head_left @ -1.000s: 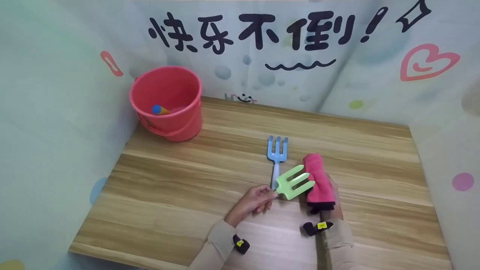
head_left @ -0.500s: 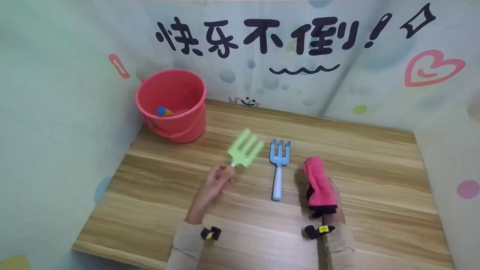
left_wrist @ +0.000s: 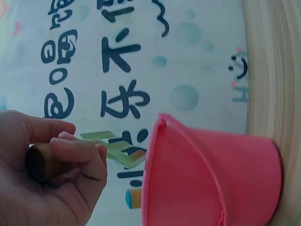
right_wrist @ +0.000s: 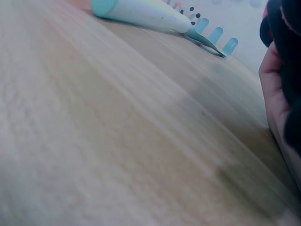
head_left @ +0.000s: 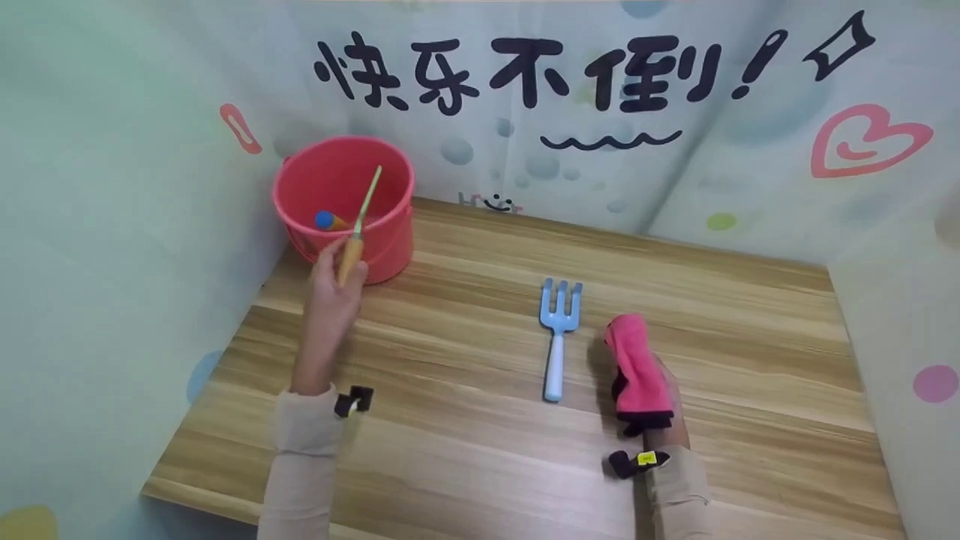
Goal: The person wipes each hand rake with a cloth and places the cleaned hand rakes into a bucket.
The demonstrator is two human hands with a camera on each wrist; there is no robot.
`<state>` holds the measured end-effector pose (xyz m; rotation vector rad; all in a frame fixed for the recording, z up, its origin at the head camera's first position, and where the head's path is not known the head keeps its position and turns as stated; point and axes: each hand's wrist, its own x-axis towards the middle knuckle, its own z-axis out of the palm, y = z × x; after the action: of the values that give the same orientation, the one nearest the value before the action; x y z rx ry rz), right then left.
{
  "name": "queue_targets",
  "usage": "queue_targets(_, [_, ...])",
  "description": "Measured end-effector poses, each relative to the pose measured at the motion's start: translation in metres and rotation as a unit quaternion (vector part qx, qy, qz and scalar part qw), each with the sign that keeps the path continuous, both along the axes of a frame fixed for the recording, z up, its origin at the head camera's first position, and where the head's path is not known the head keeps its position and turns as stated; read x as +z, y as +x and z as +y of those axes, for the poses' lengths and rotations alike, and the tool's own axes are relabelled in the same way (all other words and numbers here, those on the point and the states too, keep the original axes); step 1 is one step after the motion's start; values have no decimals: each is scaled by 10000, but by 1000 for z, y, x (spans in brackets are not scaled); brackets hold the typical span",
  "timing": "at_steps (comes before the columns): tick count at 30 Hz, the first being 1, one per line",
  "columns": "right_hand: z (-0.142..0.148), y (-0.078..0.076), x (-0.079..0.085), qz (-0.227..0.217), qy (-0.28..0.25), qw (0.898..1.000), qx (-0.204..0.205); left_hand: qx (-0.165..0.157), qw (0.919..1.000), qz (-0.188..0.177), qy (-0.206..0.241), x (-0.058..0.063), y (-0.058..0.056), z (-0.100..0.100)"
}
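Observation:
My left hand point(head_left: 334, 296) grips the wooden handle of a green hand fork point(head_left: 368, 196) at the front of the red bucket point(head_left: 394, 251). Its tines extend over the bucket's opening in the head view. In the left wrist view, fingers and thumb curl round the handle and the green tines point(left_wrist: 115, 146) point toward the bucket rim point(left_wrist: 146, 174). My right hand point(head_left: 677, 401) holds a bunched pink-and-black glove point(head_left: 641, 367) low at the right; the cloth hides most of the fingers. A blue hand fork point(head_left: 555, 360) lies on the table between the hands.
Inside the bucket lies a blue-tipped, wood-coloured handle point(head_left: 324, 220). Printed cloth walls point(head_left: 480, 172) enclose the wooden table point(head_left: 450, 420) at the back and sides. The bucket stands in the back left corner, its handle hanging down in front.
My left hand has carried the green hand fork leftward and away from me, from beside the glove to the bucket, turning it edge-on. The right hand stays nearly still with the glove.

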<state>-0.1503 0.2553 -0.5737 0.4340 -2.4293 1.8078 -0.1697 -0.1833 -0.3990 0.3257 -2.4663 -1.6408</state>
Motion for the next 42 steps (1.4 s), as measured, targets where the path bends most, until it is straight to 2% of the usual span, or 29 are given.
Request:
queue_targets(2, [0, 1, 0, -1, 256, 9996, -97, 181, 9993, 44, -339, 0, -8, -6])
queue_targets(3, [0, 1, 0, 168, 560, 9981, -195, 283, 9984, 6, -482, 0, -11, -8])
queue_targets(7, [-1, 2, 0, -157, -514, 9984, 171, 543, 9928, -115, -1062, 1, -24, -14])
queue_targets(8, [-1, 2, 0, -245, -963, 9942, 417, 573, 9908, -127, -1220, 2, -26, -14])
queue_targets(10, [-2, 2, 0, -241, -1505, 9862, 641, 602, 9869, -80, -1496, 3, -32, -14])
queue_targets(13, [-2, 1, -2, 261, -1230, 9894, 723, 647, 9819, 68, -1780, 6, -39, -12])
queue_targets(15, [-2, 1, -3, 254, -1561, 9830, 928, 718, 9801, 209, -1840, 8, -44, -11])
queue_targets(17, [-1, 1, -3, -293, -2526, 9568, 1410, 781, 9781, 357, -1897, 9, -50, -10])
queue_targets(18, [-1, 1, -3, -654, -3079, 9358, 1587, 805, 9776, 397, -1905, 9, -53, -10])
queue_targets(20, [-1, 2, -2, -1498, -4050, 8856, 1709, 797, 9756, 499, -1983, 8, -59, -10])
queue_targets(21, [-1, 2, -1, -1828, -4299, 8680, 1683, 768, 9741, 539, -2056, 6, -62, -10])
queue_targets(22, [-2, 2, -1, -1998, -4356, 8628, 1608, 736, 9725, 579, -2133, 4, -64, -10])
queue_targets(24, [-3, 2, 1, -2200, -4220, 8686, 1380, 650, 9682, 626, -2333, -2, -70, -10])
queue_targets(26, [-4, 3, 3, -2373, -4193, 8674, 1247, 581, 9609, 592, -2641, -9, -74, -10])
queue_targets(27, [-5, 3, 4, -2406, -4130, 8703, 1190, 550, 9563, 539, -2821, -12, -76, -10])
queue_targets(31, [-7, 4, 6, -2489, -3665, 8931, 775, 417, 9364, 238, -3476, -24, -81, -9])
queue_targets(33, [-7, 4, 6, -2509, -3213, 9120, 458, 321, 9299, 134, -3661, -28, -82, -10])
queue_targets(36, [-6, 3, 6, -2447, -2785, 9286, 155, 107, 9308, -9, -3653, -29, -80, -8])
queue_targets(37, [-5, 3, 6, -2307, -2695, 9348, 132, 13, 9319, -65, -3626, -29, -79, -7])
queue_targets(40, [-1, 4, 4, -1981, -2652, 9434, 197, -236, 9324, -335, -3592, -26, -73, 1])
queue_targets(42, [0, 6, 3, -1343, -2254, 9646, 276, -340, 9276, -496, -3686, -25, -69, 10])
